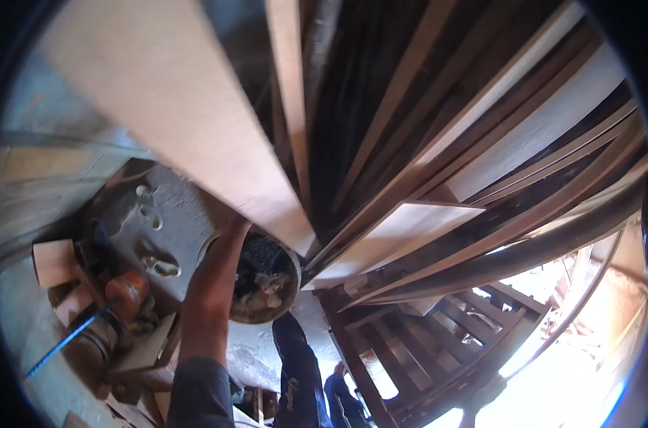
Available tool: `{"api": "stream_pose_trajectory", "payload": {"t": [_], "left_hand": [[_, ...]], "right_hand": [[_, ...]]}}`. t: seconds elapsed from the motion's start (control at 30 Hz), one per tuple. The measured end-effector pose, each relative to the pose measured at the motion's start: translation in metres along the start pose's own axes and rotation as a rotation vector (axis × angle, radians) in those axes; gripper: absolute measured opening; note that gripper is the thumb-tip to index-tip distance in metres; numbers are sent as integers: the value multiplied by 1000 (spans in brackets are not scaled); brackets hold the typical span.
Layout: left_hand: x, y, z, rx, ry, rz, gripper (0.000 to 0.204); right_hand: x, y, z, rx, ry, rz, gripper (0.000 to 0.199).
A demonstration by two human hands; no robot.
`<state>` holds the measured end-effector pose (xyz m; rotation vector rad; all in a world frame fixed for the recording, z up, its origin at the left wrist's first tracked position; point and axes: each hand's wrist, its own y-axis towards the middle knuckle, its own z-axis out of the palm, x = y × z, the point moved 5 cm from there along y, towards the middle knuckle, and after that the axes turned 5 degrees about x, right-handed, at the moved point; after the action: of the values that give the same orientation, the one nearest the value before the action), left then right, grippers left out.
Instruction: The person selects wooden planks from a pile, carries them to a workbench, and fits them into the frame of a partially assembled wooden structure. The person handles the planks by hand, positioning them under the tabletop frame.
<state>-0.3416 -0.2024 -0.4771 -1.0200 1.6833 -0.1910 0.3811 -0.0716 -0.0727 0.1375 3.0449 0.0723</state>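
My left arm reaches up from the lower edge, and my left hand (240, 223) meets the lower edge of a wide, pale wooden board (188, 114). Its fingers are hidden behind the board, so their grip does not show. The board slants from the upper left, very near the camera, down to the middle of the view. Below that hand, partly covered by my forearm, stands a round bucket (295, 296) with dark stuff and scraps inside. Just right of the wide board stands a narrow wooden strip (288, 78). My right hand is out of view.
Many long planks (495, 93) lean in a stack at the right. A short pale board (402, 239) lies against them. Below is a slatted wooden frame (424, 335). On the left are an orange rounded object (126, 289), wood offcuts (55, 262) and pale fittings (161, 267).
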Motion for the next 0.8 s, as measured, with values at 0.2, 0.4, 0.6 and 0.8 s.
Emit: {"api": "stream_pose_trajectory", "payload": {"t": [0.2, 0.4, 0.6, 0.8], "left_hand": [[34, 44, 37, 226, 701, 22, 25], [59, 66, 52, 272, 941, 61, 24], [62, 92, 81, 271, 1061, 111, 25], [65, 107, 102, 275, 1163, 182, 26]], "right_hand": [[37, 2, -16, 74, -205, -94, 41], [54, 12, -17, 135, -317, -162, 40], [65, 28, -15, 150, -355, -184, 40], [66, 17, -21, 170, -386, -182, 39]]}}
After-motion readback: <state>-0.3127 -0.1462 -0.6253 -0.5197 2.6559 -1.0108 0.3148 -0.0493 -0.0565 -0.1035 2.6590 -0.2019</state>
